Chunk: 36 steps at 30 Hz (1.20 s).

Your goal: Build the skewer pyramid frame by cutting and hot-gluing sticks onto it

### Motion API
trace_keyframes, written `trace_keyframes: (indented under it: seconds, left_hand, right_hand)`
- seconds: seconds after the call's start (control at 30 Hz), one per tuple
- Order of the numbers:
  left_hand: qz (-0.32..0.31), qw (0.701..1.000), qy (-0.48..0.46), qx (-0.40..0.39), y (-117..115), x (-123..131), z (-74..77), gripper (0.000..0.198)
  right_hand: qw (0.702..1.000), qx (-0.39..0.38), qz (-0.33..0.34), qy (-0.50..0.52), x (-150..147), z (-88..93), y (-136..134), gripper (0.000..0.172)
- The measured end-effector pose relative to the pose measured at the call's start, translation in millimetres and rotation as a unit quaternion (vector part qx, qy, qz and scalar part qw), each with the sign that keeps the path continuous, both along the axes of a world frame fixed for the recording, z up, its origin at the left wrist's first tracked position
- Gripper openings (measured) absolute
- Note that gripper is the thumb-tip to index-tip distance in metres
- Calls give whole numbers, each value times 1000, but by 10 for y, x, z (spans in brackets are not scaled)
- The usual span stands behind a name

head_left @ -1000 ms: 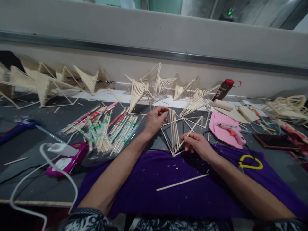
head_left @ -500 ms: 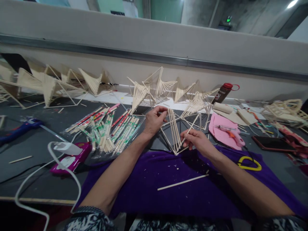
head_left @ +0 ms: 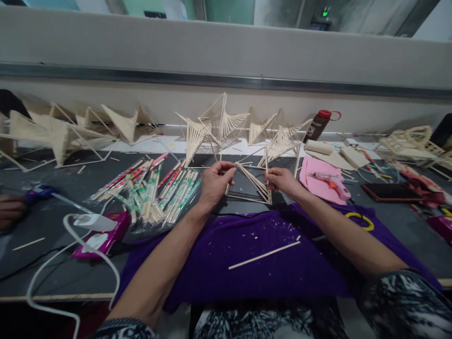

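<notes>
A small frame of pale wooden sticks [head_left: 243, 197] stands at the table edge by the purple cloth [head_left: 212, 263], with a fan of slats [head_left: 254, 180] running slantwise across it. At the frame's upper left corner, my left hand [head_left: 214, 184] is closed, thumb and fingertips pinching the joint. My right hand [head_left: 282, 181] pinches the upright stick [head_left: 266, 162] on the frame's right side. One loose stick [head_left: 264, 255] lies on the cloth below, among small wood chips.
Wrapped chopsticks [head_left: 151, 193] lie left. Finished stick models [head_left: 197, 136] line the wall. At right are a glue gun [head_left: 335, 186] on pink cloth, a phone [head_left: 391, 192] and a bottle [head_left: 318, 126]. Another person's hand [head_left: 10, 212] is beside a blue glue gun [head_left: 40, 193].
The frame has been turned in my hands, so its slats now slant down to the right. My right hand has risen along the side. Another person's hand has appeared at far left.
</notes>
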<state>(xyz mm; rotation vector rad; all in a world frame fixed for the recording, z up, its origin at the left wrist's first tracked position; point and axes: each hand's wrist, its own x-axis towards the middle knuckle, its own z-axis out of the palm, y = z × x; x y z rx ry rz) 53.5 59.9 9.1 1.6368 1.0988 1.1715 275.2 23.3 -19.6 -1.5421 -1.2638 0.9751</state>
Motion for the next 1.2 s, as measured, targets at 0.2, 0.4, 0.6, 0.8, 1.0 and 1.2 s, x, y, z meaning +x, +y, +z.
trace_keyframes:
  seconds: [0.2,0.4,0.6,0.8,1.0,1.2]
  left_hand:
    - [-7,1000,-13,-4,26,6,-29,25]
    - [-11,1000,-21,3,20,8,-30,24]
    - [-6,1000,-14,13,10,21,1,23]
    - [26,1000,2,18,32,22,21,23]
    - [21,1000,6,14,48,14,29,24]
    - [28,1000,4,10,38,28,35,26]
  right_hand:
    - [962,180,-46,-200,26,-42,-336,26]
    - [906,208,38,-368,42,-192,-583,29]
    - [896,173,61,-405,-18,-173,-601,29]
    - [899,202,46,-387,305,79,-680,20]
    - [853,10,-228,-469,1586,139,-834,28]
    - [828,-242,-218,-456,2138,-45,-886,38]
